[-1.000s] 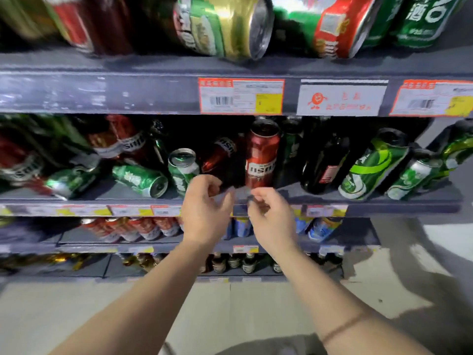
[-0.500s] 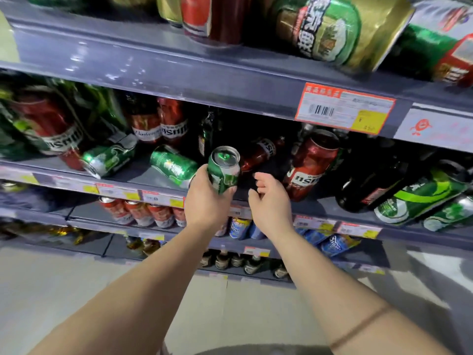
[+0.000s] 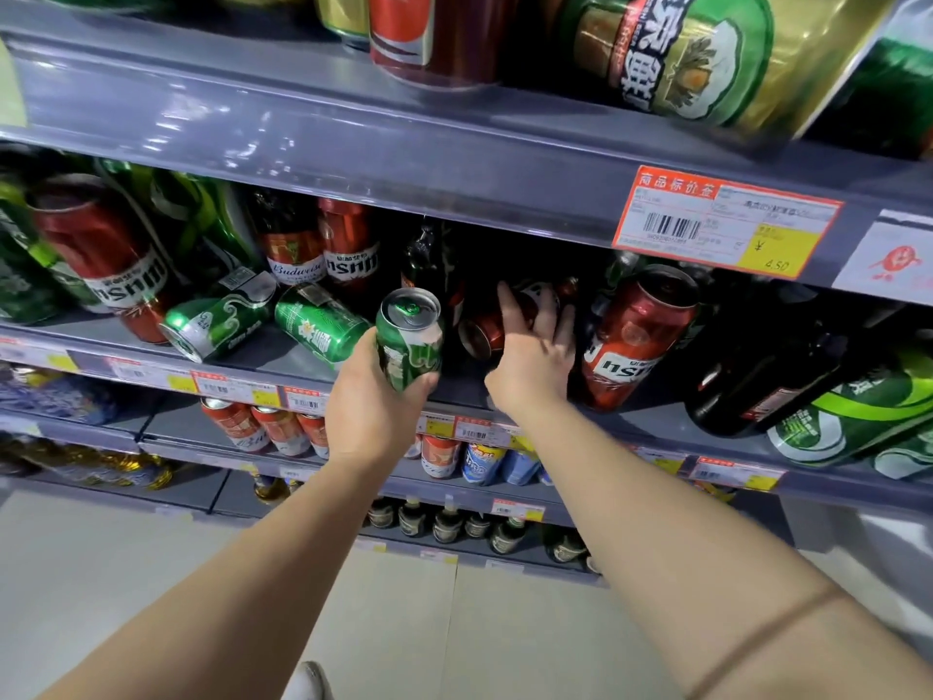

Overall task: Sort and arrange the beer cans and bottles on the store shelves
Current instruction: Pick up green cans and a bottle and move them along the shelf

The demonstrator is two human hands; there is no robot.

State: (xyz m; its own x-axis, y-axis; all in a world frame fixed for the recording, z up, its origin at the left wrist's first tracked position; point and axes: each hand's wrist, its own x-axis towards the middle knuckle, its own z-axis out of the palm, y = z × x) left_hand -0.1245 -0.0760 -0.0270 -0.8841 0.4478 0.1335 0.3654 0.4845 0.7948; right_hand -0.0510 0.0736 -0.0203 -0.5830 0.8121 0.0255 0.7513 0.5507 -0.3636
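Right hand [image 3: 530, 361] has reached onto a red can [image 3: 487, 328]; left hand [image 3: 376, 396] grips green can [image 3: 410, 336].

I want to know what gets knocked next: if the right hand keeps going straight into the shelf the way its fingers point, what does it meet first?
Most likely the red can lying on its side: the right hand already reaches over it, fingers spread. Actual contact is unclear.

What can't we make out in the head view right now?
- Right hand on the lying red can: its fingers cover the can; grip unclear.
- Green can in the left hand: palm covers the lower label.
- Price tag: small print too small to read.
- Top-shelf gold can: cut off by the top edge.
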